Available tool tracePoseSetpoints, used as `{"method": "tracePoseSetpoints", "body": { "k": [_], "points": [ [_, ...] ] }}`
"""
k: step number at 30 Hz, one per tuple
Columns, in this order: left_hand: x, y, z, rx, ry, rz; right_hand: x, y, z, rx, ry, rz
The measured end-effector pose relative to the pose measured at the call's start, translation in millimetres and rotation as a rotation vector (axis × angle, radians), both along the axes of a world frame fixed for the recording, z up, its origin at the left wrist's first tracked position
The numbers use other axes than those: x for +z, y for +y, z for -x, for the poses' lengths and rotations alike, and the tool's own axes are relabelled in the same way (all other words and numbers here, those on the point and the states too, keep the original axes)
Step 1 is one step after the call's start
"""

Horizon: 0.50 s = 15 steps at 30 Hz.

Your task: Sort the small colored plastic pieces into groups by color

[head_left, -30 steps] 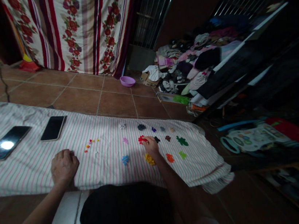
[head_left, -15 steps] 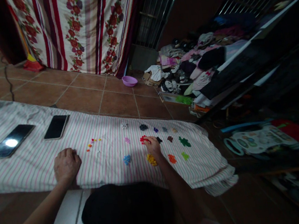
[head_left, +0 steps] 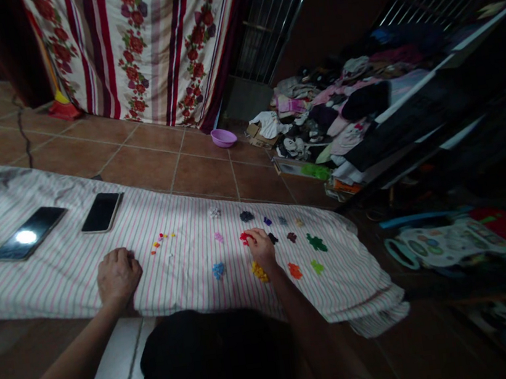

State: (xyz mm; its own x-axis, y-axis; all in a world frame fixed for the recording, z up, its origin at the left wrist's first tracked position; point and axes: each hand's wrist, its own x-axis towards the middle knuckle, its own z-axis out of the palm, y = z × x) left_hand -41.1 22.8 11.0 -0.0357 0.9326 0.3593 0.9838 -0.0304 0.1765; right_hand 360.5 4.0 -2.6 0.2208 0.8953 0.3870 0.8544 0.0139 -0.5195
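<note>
A pink-striped cloth (head_left: 58, 271) lies on the tiled floor with small piles of coloured beads sorted by colour. My right hand (head_left: 261, 247) rests on the cloth with its fingertips at the red pile (head_left: 244, 238); whether it pinches a bead I cannot tell. The yellow pile (head_left: 259, 271) sits just below that hand, the orange pile (head_left: 295, 270) and light green pile (head_left: 317, 266) to its right, the dark green pile (head_left: 316, 242) further right. My left hand (head_left: 117, 274) lies curled, knuckles up, on the cloth near a few loose mixed beads (head_left: 161, 240). A blue pile (head_left: 219, 270) sits between the hands.
Two phones (head_left: 28, 233) (head_left: 102, 212) lie on the cloth's left part. A floral curtain (head_left: 145, 48) hangs behind. A purple bowl (head_left: 224, 137) stands on the tiles. Heaped clothes (head_left: 327, 117) and a toy (head_left: 441, 242) crowd the right side.
The view has drifted slightly, so everything sits a little further right. Both hands stay where they were, the right at the red pile.
</note>
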Motion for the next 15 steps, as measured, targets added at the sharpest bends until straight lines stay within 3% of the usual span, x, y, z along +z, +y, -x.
{"method": "tracePoseSetpoints", "body": {
  "k": [6, 15],
  "points": [
    [-0.8, 0, 0, -0.006, 0.000, -0.001, 8.1, -2, 7, 0.065, -0.185, 0.072],
    [-1.3, 1, 0, -0.001, -0.020, 0.002, 11.2, 1, 18, 0.056, -0.160, -0.015]
  ]
}}
